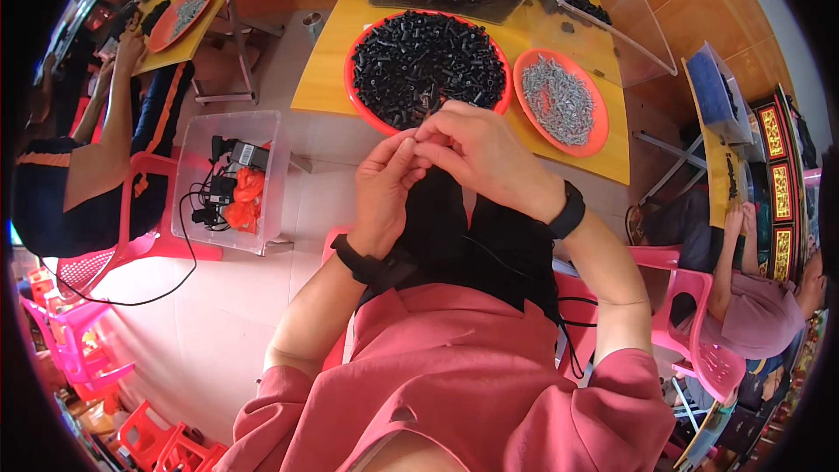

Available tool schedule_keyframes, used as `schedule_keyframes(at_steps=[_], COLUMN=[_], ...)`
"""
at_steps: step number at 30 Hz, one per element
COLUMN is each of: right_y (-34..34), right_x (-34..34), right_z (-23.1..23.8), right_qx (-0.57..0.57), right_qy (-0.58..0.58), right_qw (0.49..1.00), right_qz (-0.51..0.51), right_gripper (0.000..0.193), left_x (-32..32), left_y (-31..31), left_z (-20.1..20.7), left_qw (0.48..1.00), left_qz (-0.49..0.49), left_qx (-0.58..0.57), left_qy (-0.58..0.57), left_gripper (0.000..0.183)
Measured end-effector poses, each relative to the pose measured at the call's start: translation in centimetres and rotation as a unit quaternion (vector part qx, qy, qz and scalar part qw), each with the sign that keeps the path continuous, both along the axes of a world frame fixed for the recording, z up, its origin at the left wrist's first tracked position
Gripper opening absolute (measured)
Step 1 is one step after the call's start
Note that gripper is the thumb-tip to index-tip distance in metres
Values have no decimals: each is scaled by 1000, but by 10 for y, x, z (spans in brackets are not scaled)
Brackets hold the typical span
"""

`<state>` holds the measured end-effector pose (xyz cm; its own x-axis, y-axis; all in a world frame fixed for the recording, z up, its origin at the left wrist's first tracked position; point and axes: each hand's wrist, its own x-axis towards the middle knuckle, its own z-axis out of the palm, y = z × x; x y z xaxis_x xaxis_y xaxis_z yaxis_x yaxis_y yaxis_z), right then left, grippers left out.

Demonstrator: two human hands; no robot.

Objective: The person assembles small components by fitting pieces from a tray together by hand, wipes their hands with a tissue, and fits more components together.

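The single view comes from the left of two fisheye cameras worn on the head, upright and unmirrored, looking steeply down the person's front. The red shirt (454,367) fills the near lower part, the hands (476,149) sit close, around the middle, and the desk (323,74) lies farther off, toward the top. Straight edges bend toward the dark, round rim.

On our yellow table (325,72) we see a round red tray (353,98), a smaller orange plate (599,128) to its right, and two clear plastic bins (441,9) farther back.
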<state>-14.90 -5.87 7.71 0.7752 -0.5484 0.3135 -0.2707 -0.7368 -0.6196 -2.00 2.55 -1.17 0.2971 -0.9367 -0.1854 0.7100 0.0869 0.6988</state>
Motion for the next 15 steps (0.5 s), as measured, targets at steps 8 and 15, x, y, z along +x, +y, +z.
schedule_keyframes(at_steps=[8,15], right_y=[70,111], right_x=[-24,-20], right_z=[96,130], right_qx=[393,569], right_qy=[-497,-567], right_qw=[626,402], right_qz=[455,439], right_gripper=[36,24], left_x=[2,2], left_y=[3,1], left_z=[0,4], left_qw=[999,999], left_qz=[-33,-40], left_qx=[12,17], left_qy=[10,-1], left_gripper=[29,30])
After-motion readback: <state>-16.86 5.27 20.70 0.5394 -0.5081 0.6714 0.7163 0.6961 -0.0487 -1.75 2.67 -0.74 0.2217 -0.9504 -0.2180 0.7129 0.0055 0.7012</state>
